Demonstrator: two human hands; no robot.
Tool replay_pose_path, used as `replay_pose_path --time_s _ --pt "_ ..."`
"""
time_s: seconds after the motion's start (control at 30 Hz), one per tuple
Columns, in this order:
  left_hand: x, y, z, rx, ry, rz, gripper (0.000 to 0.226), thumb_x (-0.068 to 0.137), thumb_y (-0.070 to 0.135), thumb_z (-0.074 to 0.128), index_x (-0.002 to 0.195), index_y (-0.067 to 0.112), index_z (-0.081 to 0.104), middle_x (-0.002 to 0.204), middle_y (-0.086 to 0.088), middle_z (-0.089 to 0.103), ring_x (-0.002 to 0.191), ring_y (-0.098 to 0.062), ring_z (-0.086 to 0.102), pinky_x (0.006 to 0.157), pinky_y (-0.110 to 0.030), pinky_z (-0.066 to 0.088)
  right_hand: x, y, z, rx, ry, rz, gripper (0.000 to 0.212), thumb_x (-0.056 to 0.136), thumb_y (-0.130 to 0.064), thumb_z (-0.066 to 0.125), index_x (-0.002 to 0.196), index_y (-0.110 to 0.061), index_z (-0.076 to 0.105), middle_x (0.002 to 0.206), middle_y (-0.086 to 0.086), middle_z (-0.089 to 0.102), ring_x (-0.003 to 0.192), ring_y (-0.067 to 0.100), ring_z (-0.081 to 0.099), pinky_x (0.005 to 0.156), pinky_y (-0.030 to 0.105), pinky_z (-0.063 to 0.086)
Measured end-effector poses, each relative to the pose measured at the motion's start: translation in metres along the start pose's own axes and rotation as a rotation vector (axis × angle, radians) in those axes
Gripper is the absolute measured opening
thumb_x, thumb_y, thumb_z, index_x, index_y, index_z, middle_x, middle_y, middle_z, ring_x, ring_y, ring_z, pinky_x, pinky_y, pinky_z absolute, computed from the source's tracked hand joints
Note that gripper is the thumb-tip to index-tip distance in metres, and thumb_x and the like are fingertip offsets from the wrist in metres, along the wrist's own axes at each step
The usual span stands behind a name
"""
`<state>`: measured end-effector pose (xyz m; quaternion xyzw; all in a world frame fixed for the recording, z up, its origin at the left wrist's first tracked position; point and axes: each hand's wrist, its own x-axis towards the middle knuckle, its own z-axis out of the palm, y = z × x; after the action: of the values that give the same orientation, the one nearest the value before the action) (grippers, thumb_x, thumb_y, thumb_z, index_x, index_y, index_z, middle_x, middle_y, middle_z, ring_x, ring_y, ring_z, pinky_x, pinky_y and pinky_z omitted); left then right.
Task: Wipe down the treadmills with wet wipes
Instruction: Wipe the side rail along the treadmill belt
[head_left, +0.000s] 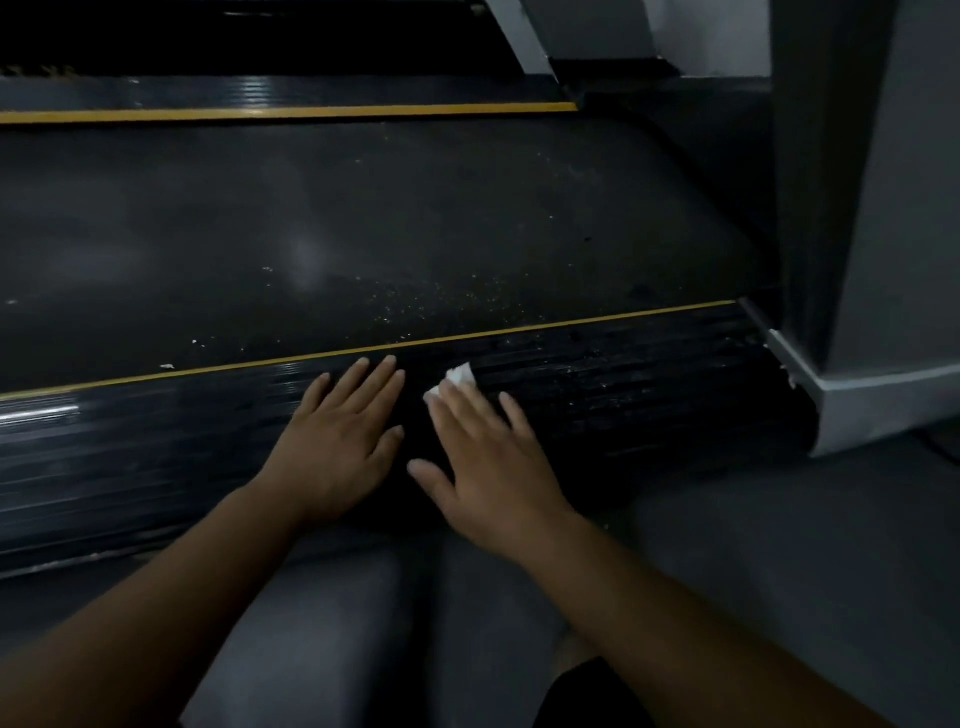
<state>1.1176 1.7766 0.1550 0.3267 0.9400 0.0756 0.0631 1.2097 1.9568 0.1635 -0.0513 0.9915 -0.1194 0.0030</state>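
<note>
Two hands lie flat on the treadmill (218, 218), on its ribbed side rail (623, 387), just past my grey-clad knees (322, 613). The left hand (340, 447) rests bare, its fingers (374, 387) straight and slightly spread; I judge it a brace for leaning in. Just beside it, not touching, the right hand (488, 467) presses the wet wipe (461, 375) under straight fingers. Nothing curls round it, so pressure rather than a pinch holds it, ready to slide along the ribs. The wipe is white, crumpled small, and shows only past the right fingertips. Right of those fingers the rail looks speckled with pale grit; left of the left fingers it shines. Beyond the fingertips run a yellow stripe (519, 333), then the dull, dusty belt (467, 208).
</note>
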Motion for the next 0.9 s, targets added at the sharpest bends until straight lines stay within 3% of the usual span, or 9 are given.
replay_pose_path --time_s 0.13,0.23,0.3,0.4,0.53,0.6,0.7,0.8,0.9 --pt "0.004 0.006 0.0 -0.03 0.057 0.017 0.08 0.089 0.058 0.002 0.161 0.024 0.015 0.166 0.01 0.001 0.152 -0.01 -0.005 0.124 -0.04 -0.001 0.01 0.02 -0.008 0.02 0.016 0.086 0.069 0.1 -0.058 0.018 0.159 -0.022 0.024 0.168 -0.006 0.013 0.154 0.007 0.002 0.124 0.049 0.005" --pt "0.004 0.007 -0.003 -0.01 0.036 0.022 0.08 0.089 0.057 -0.001 0.161 0.024 0.011 0.165 0.01 -0.003 0.152 -0.009 -0.008 0.124 -0.039 -0.003 0.037 0.014 -0.011 0.022 -0.018 0.156 0.069 0.103 -0.057 0.019 0.161 -0.02 0.015 0.169 -0.004 0.004 0.154 0.009 -0.008 0.125 0.046 -0.003" --pt "0.004 0.009 -0.004 0.017 0.022 0.015 0.08 0.088 0.057 -0.004 0.16 0.025 0.006 0.164 0.01 -0.007 0.152 -0.009 -0.011 0.124 -0.039 -0.004 0.034 0.004 -0.008 0.033 -0.029 0.089 0.073 0.099 -0.058 0.01 0.161 -0.019 0.017 0.169 -0.003 0.006 0.155 0.009 -0.006 0.125 0.044 -0.002" --pt "0.003 0.01 -0.005 -0.003 0.032 0.001 0.079 0.09 0.056 0.001 0.161 0.025 0.012 0.166 0.008 -0.002 0.154 -0.012 -0.005 0.125 -0.041 0.0 0.015 0.01 -0.005 0.083 0.03 -0.009 0.066 0.098 -0.046 0.01 0.155 -0.022 0.033 0.165 -0.006 0.026 0.153 0.007 0.015 0.125 0.045 0.012" --pt "0.004 0.013 -0.007 0.002 0.026 -0.008 0.081 0.088 0.057 -0.001 0.161 0.026 0.01 0.166 0.009 -0.003 0.155 -0.013 -0.005 0.125 -0.041 -0.001 0.016 0.028 -0.003 0.137 0.147 0.092 0.04 0.106 -0.019 0.038 0.144 -0.016 0.049 0.162 0.001 0.034 0.139 0.024 0.043 0.111 0.045 0.041" --pt "0.004 0.014 -0.009 0.021 0.019 -0.006 0.082 0.086 0.057 -0.005 0.161 0.026 0.006 0.167 0.008 -0.005 0.155 -0.013 -0.006 0.125 -0.041 -0.003 0.019 0.029 -0.001 0.043 0.138 0.136 0.041 0.107 -0.024 0.038 0.146 -0.016 0.046 0.162 0.002 0.032 0.143 0.025 0.037 0.117 0.046 0.034" --pt "0.004 0.013 -0.007 0.03 0.013 0.003 0.082 0.088 0.056 -0.004 0.162 0.024 0.009 0.168 0.006 -0.003 0.155 -0.016 -0.005 0.125 -0.043 -0.001 0.033 0.03 -0.004 -0.048 0.104 0.25 0.049 0.109 -0.032 0.027 0.156 -0.019 0.03 0.164 -0.004 0.027 0.153 0.016 0.016 0.125 0.047 0.008" --pt "0.008 0.009 -0.004 0.048 -0.01 0.007 0.083 0.086 0.057 -0.005 0.162 0.024 0.007 0.167 0.006 -0.005 0.155 -0.016 -0.007 0.125 -0.043 -0.002 0.058 0.022 -0.008 -0.016 0.091 0.307 0.052 0.108 -0.034 0.023 0.158 -0.017 0.024 0.166 -0.005 0.021 0.154 0.015 0.012 0.124 0.05 0.004" --pt "0.012 0.009 -0.005 0.023 -0.027 -0.009 0.087 0.081 0.059 -0.009 0.161 0.027 0.003 0.167 0.009 -0.008 0.154 -0.012 -0.012 0.124 -0.04 -0.005 0.056 0.005 -0.006 0.0 0.032 0.191 0.055 0.107 -0.038 0.024 0.159 -0.019 0.022 0.167 -0.006 0.017 0.154 0.014 0.009 0.123 0.051 0.003"
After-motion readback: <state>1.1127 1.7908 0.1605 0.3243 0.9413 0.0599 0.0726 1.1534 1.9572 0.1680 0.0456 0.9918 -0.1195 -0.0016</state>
